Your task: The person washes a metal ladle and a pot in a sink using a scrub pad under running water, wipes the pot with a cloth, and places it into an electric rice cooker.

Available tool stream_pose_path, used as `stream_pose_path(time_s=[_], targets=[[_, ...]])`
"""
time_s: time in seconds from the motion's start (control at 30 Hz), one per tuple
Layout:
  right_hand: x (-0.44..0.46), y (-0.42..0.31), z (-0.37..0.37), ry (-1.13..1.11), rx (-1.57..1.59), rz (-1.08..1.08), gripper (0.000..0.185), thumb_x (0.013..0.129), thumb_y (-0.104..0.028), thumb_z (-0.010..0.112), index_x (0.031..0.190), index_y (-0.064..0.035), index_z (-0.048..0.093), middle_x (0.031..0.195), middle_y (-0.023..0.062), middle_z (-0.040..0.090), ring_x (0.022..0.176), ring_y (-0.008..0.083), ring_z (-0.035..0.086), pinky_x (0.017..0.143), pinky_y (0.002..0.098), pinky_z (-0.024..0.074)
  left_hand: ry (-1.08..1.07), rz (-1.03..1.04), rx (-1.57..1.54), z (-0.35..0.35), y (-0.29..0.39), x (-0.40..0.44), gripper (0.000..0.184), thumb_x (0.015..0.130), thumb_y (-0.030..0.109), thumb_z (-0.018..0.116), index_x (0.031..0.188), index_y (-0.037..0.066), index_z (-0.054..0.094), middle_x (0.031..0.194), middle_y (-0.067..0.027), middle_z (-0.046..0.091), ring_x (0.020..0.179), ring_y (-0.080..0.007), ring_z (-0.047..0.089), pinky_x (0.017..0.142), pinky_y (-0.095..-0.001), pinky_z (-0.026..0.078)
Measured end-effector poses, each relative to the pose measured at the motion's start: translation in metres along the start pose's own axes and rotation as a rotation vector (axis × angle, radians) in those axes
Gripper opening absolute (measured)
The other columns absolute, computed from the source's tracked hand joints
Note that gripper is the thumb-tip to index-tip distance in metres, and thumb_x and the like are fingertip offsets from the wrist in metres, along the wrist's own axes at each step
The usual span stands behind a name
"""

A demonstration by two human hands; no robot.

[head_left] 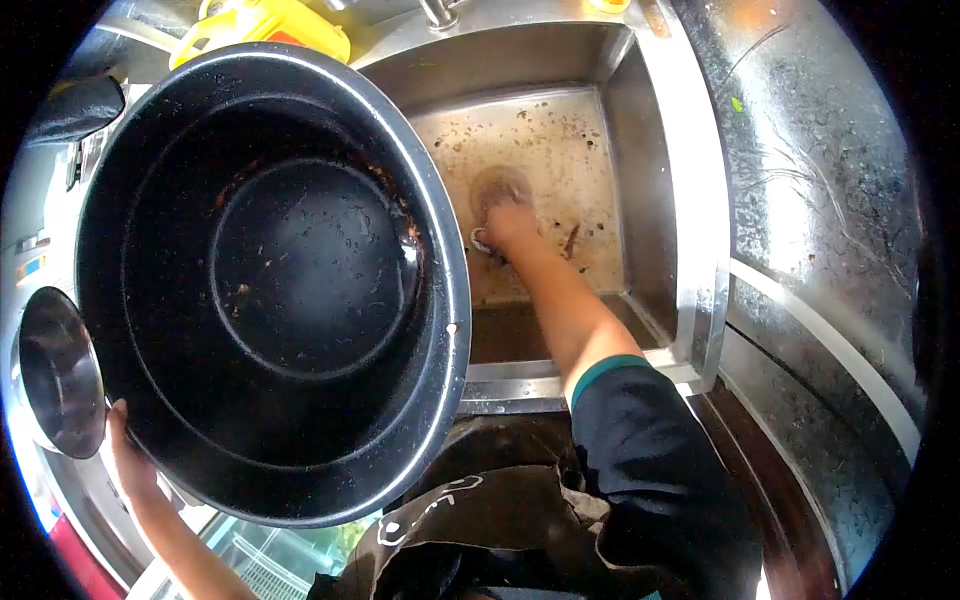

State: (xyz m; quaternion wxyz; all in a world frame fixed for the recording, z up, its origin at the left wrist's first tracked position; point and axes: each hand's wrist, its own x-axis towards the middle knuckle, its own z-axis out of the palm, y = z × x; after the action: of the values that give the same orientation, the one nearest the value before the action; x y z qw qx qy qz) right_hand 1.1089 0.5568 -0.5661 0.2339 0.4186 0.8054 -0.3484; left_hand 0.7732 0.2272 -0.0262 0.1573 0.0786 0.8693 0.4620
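Note:
A large round black plastic tub [310,270] fills the left side, tilted so its wet inside faces me, with reddish-brown scraps on its wall. My left hand [128,450] is closed at the tub's lower left rim; its fingers are mostly hidden. Right beside that hand is a shiny metal bowl [62,375]. My right hand [508,222] reaches down into the steel sink [645,180], at the round drain area on its floor. The fingers point down, bunched together, and what they hold is hidden. A small pale ring-like thing [480,239] shows at the hand's left side.
Brown food bits dot the sink floor, with a longer dark scrap [571,241] right of my forearm. A tap base [438,14] stands at the sink's back edge. A yellow plastic container [265,30] sits behind the tub. A scratched steel surface [810,150] lies to the right.

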Motion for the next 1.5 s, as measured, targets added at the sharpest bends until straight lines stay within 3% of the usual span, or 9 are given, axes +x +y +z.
stream_pose_path(time_s=[0.37, 0.47, 0.6, 0.7, 0.8, 0.87, 1.13, 1.43, 1.5], targets=[[-0.009, -0.004, 0.019, 0.455, 0.100, -0.028, 0.033, 0.083, -0.027, 0.062, 0.108, -0.0058, 0.066, 0.112, 0.0175, 0.063, 0.097, 0.0340, 0.066, 0.080, 0.0460, 0.0540, -0.002, 0.013, -0.008, 0.013, 0.004, -0.007, 0.035, 0.084, 0.017, 0.073, 0.112, -0.001, 0.063, 0.103, -0.0085, 0.067, 0.093, -0.0201, 0.065, 0.085, -0.0319, 0.052], [-0.046, -0.006, -0.034, 0.400, 0.181, -0.006, 0.030, 0.088, -0.021, 0.056, 0.112, -0.0034, 0.063, 0.107, 0.0180, 0.065, 0.094, 0.0316, 0.068, 0.080, 0.0454, 0.0544, 0.041, -0.052, 0.012, -0.007, -0.007, 0.010, 0.037, 0.083, 0.018, 0.074, 0.113, -0.001, 0.062, 0.104, -0.0082, 0.067, 0.094, -0.0203, 0.065, 0.086, -0.0312, 0.052], [-0.047, 0.020, -0.062, 0.044, 0.953, 0.093, 0.027, 0.095, -0.018, 0.049, 0.114, -0.0032, 0.061, 0.103, 0.0128, 0.068, 0.087, 0.0251, 0.068, 0.075, 0.0407, 0.0561, 0.000, -0.074, -0.046, 0.001, -0.004, 0.007, 0.039, 0.084, 0.019, 0.073, 0.115, -0.002, 0.061, 0.108, -0.0097, 0.066, 0.098, -0.0210, 0.063, 0.089, -0.0332, 0.050], [-0.071, 0.026, -0.080, -0.161, 1.920, 0.269, 0.028, 0.098, -0.022, 0.048, 0.116, -0.0048, 0.061, 0.102, 0.0078, 0.069, 0.082, 0.0218, 0.067, 0.070, 0.0383, 0.0568, -0.017, -0.041, -0.035, 0.006, -0.001, 0.004, 0.042, 0.086, 0.021, 0.072, 0.117, -0.004, 0.060, 0.112, -0.0113, 0.064, 0.101, -0.0217, 0.062, 0.091, -0.0351, 0.049], [-0.073, 0.038, -0.086, -0.293, 1.517, 0.046, 0.031, 0.097, -0.026, 0.051, 0.117, -0.0064, 0.064, 0.112, 0.0121, 0.068, 0.095, 0.0275, 0.066, 0.081, 0.0454, 0.0533, -0.037, -0.033, -0.044, 0.000, -0.002, 0.007, 0.039, 0.085, 0.019, 0.072, 0.116, -0.002, 0.061, 0.109, -0.0095, 0.066, 0.099, -0.0199, 0.063, 0.089, -0.0326, 0.050], [-0.049, 0.026, -0.050, -0.465, 0.883, -0.508, 0.031, 0.095, -0.027, 0.053, 0.117, -0.0083, 0.066, 0.111, 0.0082, 0.069, 0.092, 0.0273, 0.066, 0.082, 0.0449, 0.0529, -0.034, -0.030, -0.033, -0.016, -0.013, 0.023, 0.046, 0.086, 0.022, 0.072, 0.119, -0.007, 0.059, 0.117, -0.0124, 0.063, 0.106, -0.0229, 0.059, 0.094, -0.0367, 0.047], [-0.034, -0.061, 0.029, -0.162, 0.367, -0.342, 0.027, 0.092, -0.027, 0.055, 0.108, -0.0090, 0.069, 0.103, 0.0121, 0.070, 0.088, 0.0306, 0.066, 0.081, 0.0446, 0.0522, 0.009, -0.040, -0.014, 0.021, 0.009, -0.004, 0.030, 0.085, 0.014, 0.072, 0.111, 0.000, 0.064, 0.102, -0.0080, 0.067, 0.095, -0.0189, 0.064, 0.083, -0.0325, 0.054], [-0.098, 0.001, -0.097, 0.079, 0.214, -0.322, 0.027, 0.084, -0.019, 0.058, 0.105, -0.0071, 0.069, 0.089, 0.0176, 0.071, 0.087, 0.0271, 0.069, 0.076, 0.0416, 0.0557, -0.021, 0.003, -0.034, 0.020, 0.013, 0.011, 0.030, 0.083, 0.013, 0.075, 0.109, 0.000, 0.066, 0.103, -0.0078, 0.067, 0.094, -0.0174, 0.064, 0.083, -0.0311, 0.053], [-0.112, 0.024, -0.090, -0.213, 0.132, -0.246, 0.027, 0.082, -0.017, 0.060, 0.105, -0.0089, 0.070, 0.092, 0.0172, 0.071, 0.089, 0.0311, 0.068, 0.077, 0.0435, 0.0547, -0.025, 0.005, -0.044, 0.018, 0.010, 0.019, 0.030, 0.082, 0.012, 0.075, 0.108, 0.000, 0.066, 0.103, -0.0072, 0.067, 0.093, -0.0168, 0.063, 0.082, -0.0303, 0.053]])
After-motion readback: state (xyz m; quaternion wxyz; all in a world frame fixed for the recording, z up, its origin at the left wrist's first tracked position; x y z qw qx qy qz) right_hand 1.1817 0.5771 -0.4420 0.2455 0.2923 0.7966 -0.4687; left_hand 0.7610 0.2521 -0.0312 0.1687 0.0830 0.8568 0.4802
